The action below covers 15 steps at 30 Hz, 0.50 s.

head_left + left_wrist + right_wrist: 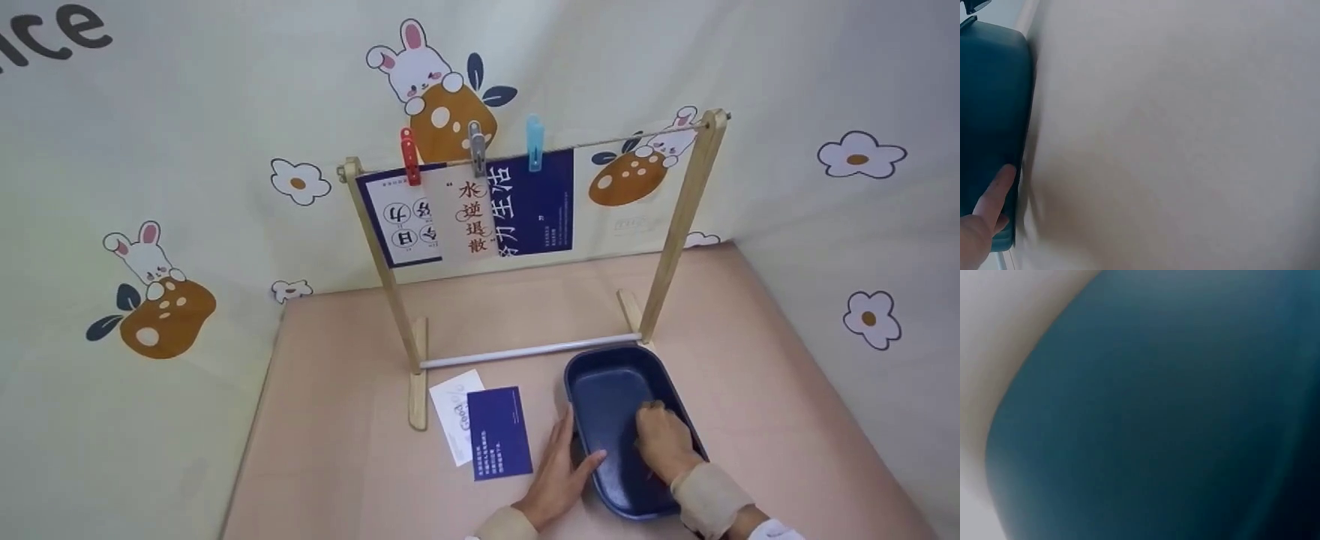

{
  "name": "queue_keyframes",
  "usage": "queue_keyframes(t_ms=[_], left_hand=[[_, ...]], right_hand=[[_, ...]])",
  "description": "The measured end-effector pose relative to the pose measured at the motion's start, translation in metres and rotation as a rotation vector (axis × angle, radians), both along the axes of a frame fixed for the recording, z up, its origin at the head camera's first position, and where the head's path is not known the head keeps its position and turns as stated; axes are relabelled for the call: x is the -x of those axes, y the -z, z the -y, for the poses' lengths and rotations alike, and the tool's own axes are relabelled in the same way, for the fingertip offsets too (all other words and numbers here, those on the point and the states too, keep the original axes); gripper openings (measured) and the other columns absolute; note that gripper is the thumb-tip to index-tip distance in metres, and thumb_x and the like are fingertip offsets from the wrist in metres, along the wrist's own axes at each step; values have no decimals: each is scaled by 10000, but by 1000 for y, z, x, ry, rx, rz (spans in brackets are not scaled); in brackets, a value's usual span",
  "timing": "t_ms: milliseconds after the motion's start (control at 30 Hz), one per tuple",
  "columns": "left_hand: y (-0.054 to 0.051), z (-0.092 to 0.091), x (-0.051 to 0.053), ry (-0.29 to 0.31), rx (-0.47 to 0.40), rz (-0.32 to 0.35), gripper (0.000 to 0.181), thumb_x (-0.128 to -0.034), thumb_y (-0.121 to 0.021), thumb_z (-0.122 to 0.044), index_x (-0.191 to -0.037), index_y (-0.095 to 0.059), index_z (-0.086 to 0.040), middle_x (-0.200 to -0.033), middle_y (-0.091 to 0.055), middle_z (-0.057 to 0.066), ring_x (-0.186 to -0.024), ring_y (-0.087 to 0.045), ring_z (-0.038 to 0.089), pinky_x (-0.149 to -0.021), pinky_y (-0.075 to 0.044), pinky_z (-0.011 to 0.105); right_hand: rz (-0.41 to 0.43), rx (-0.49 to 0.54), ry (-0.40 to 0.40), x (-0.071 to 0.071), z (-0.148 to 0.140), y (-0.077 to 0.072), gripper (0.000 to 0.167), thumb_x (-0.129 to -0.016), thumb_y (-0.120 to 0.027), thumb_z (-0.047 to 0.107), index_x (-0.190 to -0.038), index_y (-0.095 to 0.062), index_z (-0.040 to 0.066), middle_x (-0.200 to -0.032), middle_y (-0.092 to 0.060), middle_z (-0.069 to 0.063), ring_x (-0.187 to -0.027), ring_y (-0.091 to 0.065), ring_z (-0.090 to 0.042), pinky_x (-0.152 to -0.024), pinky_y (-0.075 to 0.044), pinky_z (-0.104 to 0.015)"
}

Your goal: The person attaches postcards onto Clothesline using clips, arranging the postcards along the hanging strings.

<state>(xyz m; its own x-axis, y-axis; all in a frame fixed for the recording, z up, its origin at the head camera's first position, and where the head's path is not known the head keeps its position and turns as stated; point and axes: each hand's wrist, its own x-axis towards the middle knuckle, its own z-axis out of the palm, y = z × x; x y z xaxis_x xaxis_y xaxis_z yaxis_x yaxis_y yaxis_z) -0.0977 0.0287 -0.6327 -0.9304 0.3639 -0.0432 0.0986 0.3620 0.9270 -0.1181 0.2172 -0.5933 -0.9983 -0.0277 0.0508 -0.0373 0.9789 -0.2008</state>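
A dark blue tray [615, 390] stands at the right front of the table. My left hand [556, 478] touches its left side, fingers extended and thumb over the rim; in the left wrist view the hand [985, 222] lies against the tray wall [994, 95]. Inside the tray, toward its right side, is my right hand [664, 439] with its fingers bent down; whether they hold anything is hidden. Only the tray [1129, 410] fills most of the right wrist view, with no hand showing there.
Behind stands a wooden frame [686, 225] whose string bears cards [551, 210] under red [409, 156], grey [477, 150] and light blue [535, 144] clips. A blue card [501, 435] overlaps a white card [448, 409] left of the tray.
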Motion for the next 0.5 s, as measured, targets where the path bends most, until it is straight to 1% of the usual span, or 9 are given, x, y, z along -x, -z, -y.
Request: queue_keyframes(t_ms=[67,167,267,300,400,500], left_hand=[[0,0,1,2,2,-3,841,-995,-596,-402,-1609,-125,-72,-1649,-246,181,-1526,-249,359,-1240,-219,537],[0,-1,1,2,4,-10,852,-987,-606,-406,-1608,-130,-71,-1645,-252,190,-1522,-257,363,-1238,-227,531],[0,-2,0,0,15,-33,854,-981,-612,-405,-1603,-144,-53,-1638,-268,198,-1516,-274,366,-1235,-243,519],[1,-2,0,-3,21,-43,852,-980,-612,-405,-1601,-150,-48,-1636,-276,197,-1513,-282,367,-1233,-250,512],[2,-2,-2,-7,31,-69,849,-976,-621,-393,-1594,-166,-27,-1627,-294,205,-1504,-301,368,-1230,-263,500],[2,-2,-3,-7,33,-57,853,-974,-623,-401,-1596,-168,-35,-1630,-289,204,-1505,-298,370,-1232,-257,503]], right_hand=[[-5,-19,-6,1,-1,0,367,-661,-807,-35,-938,-603,-161,-796,-585,-253,-653,-663,-416,-565,-569,-510],[17,-33,15,1,-1,-1,357,-670,-785,-70,-954,-590,-163,-822,-557,-260,-631,-659,-402,-545,-572,-498],[47,-38,42,-1,-1,0,382,-663,-770,-103,-978,-572,-191,-856,-528,-268,-612,-655,-387,-531,-578,-481],[48,-40,43,-2,-1,0,364,-672,-754,-115,-975,-571,-199,-857,-527,-270,-609,-656,-386,-527,-581,-476],[35,-43,34,-4,-1,3,315,-694,-715,-146,-965,-572,-221,-832,-555,-289,-616,-667,-400,-528,-586,-472],[32,-53,15,-6,-1,4,219,-736,-684,-146,-931,-592,-187,-788,-597,-299,-646,-676,-426,-545,-585,-491]])
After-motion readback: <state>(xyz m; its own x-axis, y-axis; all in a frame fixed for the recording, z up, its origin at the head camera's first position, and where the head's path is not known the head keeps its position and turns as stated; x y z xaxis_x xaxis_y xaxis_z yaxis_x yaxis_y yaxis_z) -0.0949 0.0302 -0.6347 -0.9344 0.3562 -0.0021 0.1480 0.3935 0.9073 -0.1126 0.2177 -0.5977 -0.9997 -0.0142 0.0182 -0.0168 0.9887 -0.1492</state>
